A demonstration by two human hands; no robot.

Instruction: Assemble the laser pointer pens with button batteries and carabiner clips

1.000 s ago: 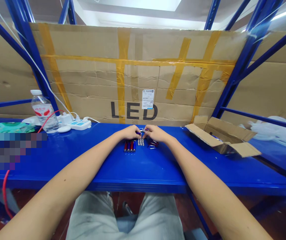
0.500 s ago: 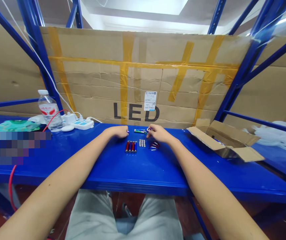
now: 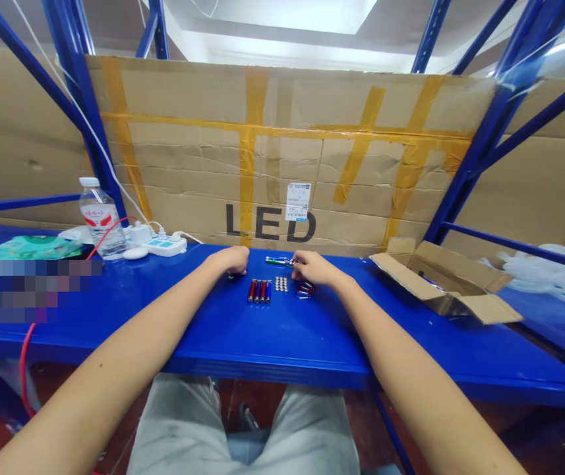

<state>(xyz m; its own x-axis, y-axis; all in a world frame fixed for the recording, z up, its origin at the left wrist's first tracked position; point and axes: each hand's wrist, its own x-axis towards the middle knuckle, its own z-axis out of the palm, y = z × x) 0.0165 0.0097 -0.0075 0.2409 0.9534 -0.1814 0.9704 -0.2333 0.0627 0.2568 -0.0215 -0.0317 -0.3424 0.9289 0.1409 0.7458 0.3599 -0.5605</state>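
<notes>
The left hand (image 3: 233, 259) has pulled away from the right hand (image 3: 312, 267); a second ago both met over a small green tube (image 3: 275, 261), now lying on the shelf (image 3: 282, 336).

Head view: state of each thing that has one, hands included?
left hand: curled, knuckles up, resting on the bench; any hold is hidden
right hand: fingertips at the end of the green flashlight, which lies flat
cardboard box: flaps open
water bottle: upright, capped
power strip: plugs inserted
</notes>
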